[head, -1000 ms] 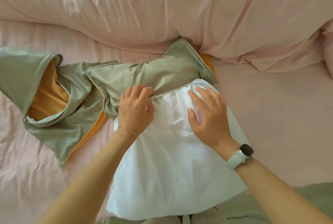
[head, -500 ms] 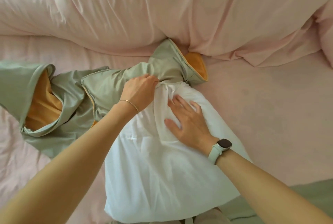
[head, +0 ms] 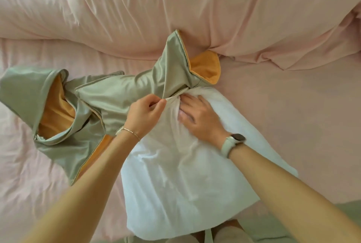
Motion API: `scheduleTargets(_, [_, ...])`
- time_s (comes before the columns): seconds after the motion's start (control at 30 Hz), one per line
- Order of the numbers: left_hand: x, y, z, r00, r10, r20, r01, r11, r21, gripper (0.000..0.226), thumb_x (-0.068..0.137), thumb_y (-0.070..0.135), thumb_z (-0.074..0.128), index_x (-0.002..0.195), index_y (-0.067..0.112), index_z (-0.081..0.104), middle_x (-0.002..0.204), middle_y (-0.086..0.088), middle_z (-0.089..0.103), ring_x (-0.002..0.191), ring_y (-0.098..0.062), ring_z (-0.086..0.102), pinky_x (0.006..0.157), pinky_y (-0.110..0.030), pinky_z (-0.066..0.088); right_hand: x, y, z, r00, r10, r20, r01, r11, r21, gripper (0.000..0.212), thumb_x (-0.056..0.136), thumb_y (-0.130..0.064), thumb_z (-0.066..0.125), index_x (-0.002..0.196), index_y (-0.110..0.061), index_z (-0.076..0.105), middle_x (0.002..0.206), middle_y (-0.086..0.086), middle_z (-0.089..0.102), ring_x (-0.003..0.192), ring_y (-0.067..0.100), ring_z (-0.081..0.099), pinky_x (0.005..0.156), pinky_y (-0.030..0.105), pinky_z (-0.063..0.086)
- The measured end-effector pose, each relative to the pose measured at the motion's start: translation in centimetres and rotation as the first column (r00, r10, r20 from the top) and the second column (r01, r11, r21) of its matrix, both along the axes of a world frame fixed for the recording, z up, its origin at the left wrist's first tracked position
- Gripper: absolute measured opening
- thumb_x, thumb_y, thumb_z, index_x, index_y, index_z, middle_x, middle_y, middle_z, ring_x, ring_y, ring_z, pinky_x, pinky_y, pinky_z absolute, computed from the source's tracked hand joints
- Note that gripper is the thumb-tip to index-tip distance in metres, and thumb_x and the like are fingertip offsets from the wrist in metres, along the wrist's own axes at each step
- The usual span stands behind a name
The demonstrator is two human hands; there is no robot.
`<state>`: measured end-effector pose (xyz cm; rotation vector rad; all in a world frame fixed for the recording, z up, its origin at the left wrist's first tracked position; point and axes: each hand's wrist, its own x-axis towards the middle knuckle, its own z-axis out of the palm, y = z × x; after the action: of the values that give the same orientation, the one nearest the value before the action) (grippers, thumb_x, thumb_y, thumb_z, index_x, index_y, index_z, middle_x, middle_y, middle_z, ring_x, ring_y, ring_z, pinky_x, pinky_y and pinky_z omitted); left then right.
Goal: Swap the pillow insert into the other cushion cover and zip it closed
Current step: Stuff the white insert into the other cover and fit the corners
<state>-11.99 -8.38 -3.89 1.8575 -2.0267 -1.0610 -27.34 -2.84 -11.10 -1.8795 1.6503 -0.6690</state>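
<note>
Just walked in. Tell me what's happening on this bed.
A person is stuffing a white pillow insert into a sage-green satin cushion cover with orange lining. The left hand pinches the cover's opening edge, while the right hand presses flat on the insert's top end at the mouth. Most of the insert is outside. A second green cover lies crumpled on the pink bedsheet.

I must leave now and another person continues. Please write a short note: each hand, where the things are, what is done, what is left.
Left hand: pinches the edge of the green cover at its opening.
Right hand: fingers straight, pressing the white insert toward that opening.
Things: the insert lies on the pink bed sheet, only its top corner inside the cover. A second green cover lies at the left, open.
Done: insertion begun.
Left: push the insert fully in, then zip closed.
</note>
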Motion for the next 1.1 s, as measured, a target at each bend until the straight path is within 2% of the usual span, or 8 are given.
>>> scheduleTargets(0.1, [-0.5,0.5,-0.8,0.999,-0.031,0.039,0.035,0.993,-0.113,0.018,0.090,0.018,0.058,0.075,0.007,0.061,0.055,0.009,0.048,0.055,-0.010,0.047,0.055,-0.017,0.035,-5.3,0.1,0.4,0.938,-0.334,0.089,0.335,0.942,0.008,0.047,0.088,-0.026,0.043,0.130,-0.008,0.051,0.133,0.012,0.052,0.119,0.030,0.048,0.102,0.036,0.035])
scheduleTargets(0.23, [0.1,1.7,-1.5,0.989,-0.085,0.117,0.115,0.954,-0.278,0.027,0.085,0.029,0.051,0.073,0.009,0.064,0.069,0.001,0.059,0.068,-0.023,0.056,0.060,-0.027,0.039,-7.7,-2.4,-0.4,0.985,-0.170,0.042,0.135,0.891,0.433,0.062,0.093,-0.034,0.049,0.147,-0.028,0.019,0.152,0.001,0.026,0.137,0.024,0.025,0.111,0.038,0.024])
scheduleTargets(0.3, [0.3,2.1,-1.8,0.980,-0.086,0.178,0.141,0.936,-0.324,0.032,0.084,0.032,0.045,0.073,0.010,0.066,0.074,-0.003,0.063,0.070,-0.028,0.057,0.062,-0.029,0.039,-6.8,-2.9,-0.5,0.967,-0.217,0.134,0.120,0.850,0.513,0.019,0.095,-0.032,0.046,0.112,-0.024,0.051,0.116,0.005,0.057,0.110,0.025,0.051,0.087,0.032,0.039])
scheduleTargets(0.37, [0.0,2.5,-1.6,0.980,-0.048,0.191,0.105,0.949,-0.299,0.039,0.084,0.038,0.040,0.082,0.010,0.067,0.087,-0.004,0.064,0.081,-0.031,0.058,0.069,-0.030,0.039,-6.4,-2.7,-0.4,0.951,-0.300,0.070,0.232,0.846,0.480,0.029,0.096,-0.027,0.044,0.069,-0.021,0.036,0.071,0.000,0.048,0.078,0.026,0.049,0.063,0.032,0.030])
scheduleTargets(0.53, [-1.1,4.5,0.5,0.980,0.030,0.195,0.013,0.977,-0.214,0.080,0.068,0.073,0.035,0.124,0.018,0.049,0.129,0.001,0.045,0.125,-0.019,0.037,0.110,-0.040,0.020,-6.0,0.1,4.0,0.880,-0.442,0.177,0.330,0.834,0.441,0.034,0.097,-0.017,0.044,0.064,-0.015,0.036,0.067,0.002,0.047,0.070,0.021,0.044,0.063,0.034,0.029])
scheduleTargets(0.67, [-0.6,3.7,1.2,0.970,-0.072,0.231,0.113,0.978,-0.172,0.097,0.064,0.078,0.027,0.146,0.027,0.018,0.152,0.001,0.019,0.141,-0.012,0.009,0.113,-0.043,-0.006,-6.1,2.7,7.2,0.858,-0.458,0.231,0.313,0.824,0.472,0.032,0.095,-0.022,0.049,0.065,-0.014,0.040,0.063,-0.006,0.046,0.061,0.012,0.041,0.061,0.030,0.032])
scheduleTargets(0.9, [-3.9,3.2,-2.5,0.895,-0.154,0.419,0.248,0.952,-0.180,0.066,0.083,0.037,0.064,0.140,0.016,0.038,0.145,-0.010,0.037,0.137,-0.028,0.029,0.109,-0.060,0.008,-8.0,2.7,4.3,0.757,-0.626,0.188,0.428,0.691,0.582,0.035,0.097,-0.030,0.042,0.066,-0.015,0.037,0.063,-0.004,0.037,0.063,0.012,0.033,0.059,0.030,0.029])
scheduleTargets(1.1, [-7.6,8.9,-0.6,0.940,-0.216,0.264,0.333,0.752,-0.569,0.051,0.081,0.004,0.053,0.129,0.020,0.051,0.140,-0.012,0.045,0.135,-0.031,0.033,0.110,-0.053,0.022,-8.5,2.2,3.2,0.725,-0.666,0.175,0.486,0.675,0.555,0.042,0.096,-0.019,0.045,0.057,-0.018,0.029,0.055,-0.004,0.030,0.054,0.010,0.026,0.052,0.030,0.022])
